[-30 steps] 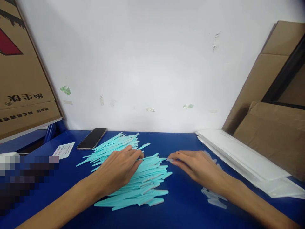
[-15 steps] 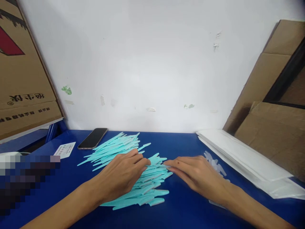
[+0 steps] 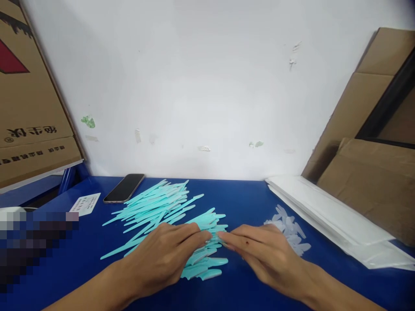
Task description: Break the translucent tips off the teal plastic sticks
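Note:
Turquoise eyebrow razors lie in two loose piles, a back pile point(image 3: 158, 198) and a front pile point(image 3: 207, 220). My left hand point(image 3: 171, 250) rests over the front pile, thumb and forefinger pinched on an eyebrow razor mostly hidden beneath the fingers. Just to the right, my right hand point(image 3: 262, 250) is closed in a pinch, its fingertips close to the left ones. A small translucent blade cover appears to be in that pinch, mostly hidden. Beside and behind the right hand lies a heap of translucent blade covers point(image 3: 290, 229).
A phone point(image 3: 125, 188) and a printed card point(image 3: 84, 204) lie at the back left of the blue table point(image 3: 240, 198). White flat sheets or bags point(image 3: 333, 216) are stacked on the right. Cardboard boxes point(image 3: 35, 99) flank the left side, with more cardboard point(image 3: 372, 181) on the right.
Both hands have moved slightly down, and the right one inward, bringing the fingertips nearer each other. More of the blade-cover heap and of the razors left of my left hand now shows.

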Tool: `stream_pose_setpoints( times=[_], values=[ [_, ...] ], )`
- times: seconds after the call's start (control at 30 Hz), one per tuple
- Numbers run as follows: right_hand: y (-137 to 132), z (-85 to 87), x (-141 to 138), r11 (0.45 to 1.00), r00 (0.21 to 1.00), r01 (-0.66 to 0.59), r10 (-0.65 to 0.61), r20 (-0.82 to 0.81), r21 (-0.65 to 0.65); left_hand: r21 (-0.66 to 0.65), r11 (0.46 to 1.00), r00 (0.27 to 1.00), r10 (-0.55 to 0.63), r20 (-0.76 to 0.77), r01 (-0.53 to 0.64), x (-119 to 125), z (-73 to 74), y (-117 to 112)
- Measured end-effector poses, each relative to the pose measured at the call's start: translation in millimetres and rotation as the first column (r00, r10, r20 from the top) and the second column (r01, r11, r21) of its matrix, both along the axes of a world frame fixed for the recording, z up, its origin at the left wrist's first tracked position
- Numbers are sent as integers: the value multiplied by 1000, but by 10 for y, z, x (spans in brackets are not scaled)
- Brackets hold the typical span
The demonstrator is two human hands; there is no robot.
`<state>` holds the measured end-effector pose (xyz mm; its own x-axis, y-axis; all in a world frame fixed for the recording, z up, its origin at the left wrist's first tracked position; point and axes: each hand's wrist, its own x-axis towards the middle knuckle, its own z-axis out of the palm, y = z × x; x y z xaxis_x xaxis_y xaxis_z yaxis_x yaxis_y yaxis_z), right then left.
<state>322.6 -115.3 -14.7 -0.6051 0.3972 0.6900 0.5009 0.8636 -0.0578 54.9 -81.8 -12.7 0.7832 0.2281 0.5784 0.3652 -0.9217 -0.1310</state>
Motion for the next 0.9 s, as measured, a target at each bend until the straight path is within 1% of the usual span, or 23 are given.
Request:
stream_pose_setpoints(
  times=[0.1,0.17,0.27,0.33,0.37,0.4,0.43,0.5,0.53,0.57,0.63,0.7,0.77,0.83,0.9],
  values=[
    [-11,-14,-12,1000,1000,0,0,-30,-4,8,1000,1000,5,14,-5,-10,15,-23],
    [-1,-18,-15,1000,1000,19,-19,-14,14,7,1000,1000,18,1,-18,-5,22,-12],
    [40,-1,-16,996,996,38,-44,76,81,37,999,998,21,-56,-19,7,51,64],
    [74,24,-10,991,985,73,-89,147,112,81,996,996,30,-88,-23,-12,97,161],
    [91,37,-3,988,977,104,-123,174,116,106,993,995,53,-87,-44,-39,127,224],
    [107,50,8,983,968,141,-162,193,118,114,990,992,93,-86,-83,-79,159,295],
    [124,60,24,977,959,175,-198,203,122,125,981,986,155,-66,-146,-132,189,373],
    [157,72,66,964,944,233,-256,209,129,132,938,940,331,-80,-320,-268,229,537],
    [174,74,89,959,939,251,-274,209,131,123,904,903,421,-84,-410,-341,236,619],
    [190,74,112,956,935,265,-287,210,128,76,867,858,499,-120,-493,-412,232,695],
    [214,70,149,956,931,272,-291,220,114,-47,807,797,569,-202,-588,-529,203,822],
    [221,65,167,962,937,255,-272,221,100,-99,782,777,582,-238,-616,-600,165,902],
    [209,61,166,969,949,229,-243,202,90,-117,773,773,586,-245,-623,-626,143,933],
    [188,62,154,974,958,209,-221,183,82,-130,766,769,591,-241,-630,-619,155,918],
    [170,71,140,976,959,206,-216,186,74,-147,770,780,587,-216,-621,-581,194,863]
  ],
)
